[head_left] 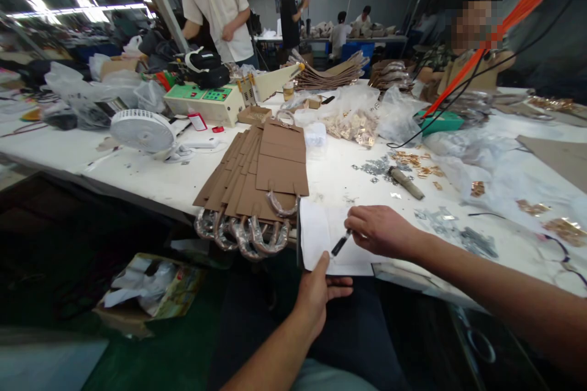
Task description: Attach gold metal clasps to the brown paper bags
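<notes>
An open notebook [315, 227] with white pages and a dark cover edge lies at the table's front edge. My left hand [317, 293] grips its near edge, thumb on top of the page and fingers underneath. In my right hand [378, 229] is a pen [340, 245] with a black end, slanting down over the page. Whether it touches the paper I cannot tell. Just left of the notebook, overlapping brown bag panels [280, 159] lie in a stack. Their plastic-wrapped handles [257, 238] hang over the table edge.
Small metal pieces [440, 223] and a tan-handled tool [407, 183] lie to the right, with glasses [559, 250] beyond. A white fan [143, 131] and a green-panelled machine [206, 101] stand at the left. Below is a cardboard box [137, 311]. Other people work behind the table.
</notes>
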{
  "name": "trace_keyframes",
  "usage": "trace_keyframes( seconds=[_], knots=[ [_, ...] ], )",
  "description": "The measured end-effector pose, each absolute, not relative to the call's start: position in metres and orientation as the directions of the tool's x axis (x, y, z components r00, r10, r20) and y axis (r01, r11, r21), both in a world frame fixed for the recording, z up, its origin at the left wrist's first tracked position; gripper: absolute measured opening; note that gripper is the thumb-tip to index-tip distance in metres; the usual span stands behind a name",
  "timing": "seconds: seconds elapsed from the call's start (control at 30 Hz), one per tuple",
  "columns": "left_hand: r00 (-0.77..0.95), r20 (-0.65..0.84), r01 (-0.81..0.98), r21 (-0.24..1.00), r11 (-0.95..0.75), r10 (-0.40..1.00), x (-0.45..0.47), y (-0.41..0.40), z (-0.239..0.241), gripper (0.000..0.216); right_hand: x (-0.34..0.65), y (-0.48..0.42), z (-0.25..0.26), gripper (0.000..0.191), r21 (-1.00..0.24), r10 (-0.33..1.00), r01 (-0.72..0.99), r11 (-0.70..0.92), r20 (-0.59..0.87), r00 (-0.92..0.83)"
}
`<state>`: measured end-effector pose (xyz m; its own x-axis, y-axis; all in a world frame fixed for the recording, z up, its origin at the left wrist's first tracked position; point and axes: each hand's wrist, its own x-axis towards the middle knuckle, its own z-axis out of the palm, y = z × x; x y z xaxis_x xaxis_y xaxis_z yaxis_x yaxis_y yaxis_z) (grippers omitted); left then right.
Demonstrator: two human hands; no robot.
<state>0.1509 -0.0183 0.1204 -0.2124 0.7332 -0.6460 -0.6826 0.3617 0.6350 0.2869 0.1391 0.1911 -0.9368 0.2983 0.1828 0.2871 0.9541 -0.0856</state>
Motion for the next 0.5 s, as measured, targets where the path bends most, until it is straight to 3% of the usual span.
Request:
trace_keyframes(
  seconds=[0.07,0.1,0.13,0.2,0.27,0.33,0.4,0.5],
  knots=[
    [-0.218,-0.638,-0.661,0.653,0.369,0.738,0.153,-0.017,0.119,0.051,0.297,0.130,0.192,0.007,-0.403,0.584,0.448,0.798,0.335,-0.740],
    [-0.227,-0.636,-0.644,0.666,0.377,0.737,0.154,-0.016,0.117,0.052,0.300,0.124,0.191,0.012,-0.594,0.725,0.460,0.660,0.344,-0.597],
    [-0.238,-0.636,-0.623,0.680,0.387,0.734,0.155,-0.015,0.116,0.054,0.300,0.116,0.188,0.020,-0.757,0.839,0.423,0.498,0.298,-0.455],
    [-0.253,-0.645,-0.574,0.700,0.424,0.721,0.156,-0.013,0.113,0.056,0.295,0.098,0.177,0.032,-0.935,0.955,0.288,0.208,0.131,-0.265],
    [-0.247,-0.662,-0.526,0.705,0.476,0.707,0.158,-0.011,0.110,0.055,0.289,0.082,0.160,0.040,-0.983,0.974,0.178,0.045,0.004,-0.225],
    [-0.221,-0.678,-0.484,0.700,0.525,0.701,0.159,-0.010,0.108,0.052,0.284,0.070,0.142,0.044,-0.987,0.974,0.162,-0.011,-0.047,-0.222],
    [-0.204,-0.691,-0.447,0.696,0.562,0.694,0.160,-0.008,0.108,0.051,0.282,0.064,0.127,0.042,-0.975,0.977,0.220,0.020,-0.028,-0.213],
    [-0.218,-0.704,-0.417,0.694,0.588,0.676,0.163,-0.005,0.113,0.051,0.285,0.063,0.116,0.037,-0.921,0.969,0.341,0.191,0.122,-0.213]
  ],
)
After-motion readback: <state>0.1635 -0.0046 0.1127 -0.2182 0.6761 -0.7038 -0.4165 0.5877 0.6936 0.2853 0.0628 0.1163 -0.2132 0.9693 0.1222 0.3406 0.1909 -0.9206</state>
